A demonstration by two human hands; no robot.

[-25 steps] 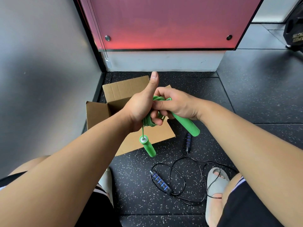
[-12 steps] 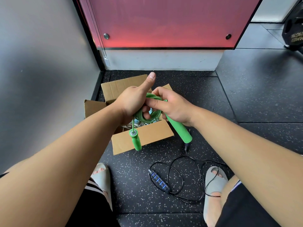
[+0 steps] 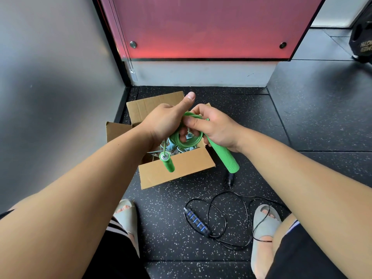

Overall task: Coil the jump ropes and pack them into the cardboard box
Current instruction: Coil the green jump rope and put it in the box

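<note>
We see the green jump rope (image 3: 186,138) held above the open cardboard box (image 3: 177,168), just left of the frame's centre. Its cord is wound into a small round coil that hangs between the two hands, with the loop facing us.

One green handle (image 3: 223,156) runs on a slant, its long axis going from the coil down toward the lower right. Its free end points at the floor (image 3: 302,117) past the box's right corner. The other green handle (image 3: 168,163) dangles on a short stretch of cord at the coil's lower left. It hangs almost upright with its capped end on top, in front of the box's near flap.

The left hand (image 3: 163,121) has its fingers curled through the coil, and its thumb sticks straight up toward the top of the frame. The right hand (image 3: 215,127) has a closed grip: thumb and fingers pinch the top of the coil, and the slanted handle lies under its palm.

Inside the box we make out a tangle of pale blue cords (image 3: 173,148). A black jump rope (image 3: 221,218) lies loose on the floor at lower centre. Its blue-banded handle (image 3: 196,219) points to the upper left, between two grey slippers.
</note>
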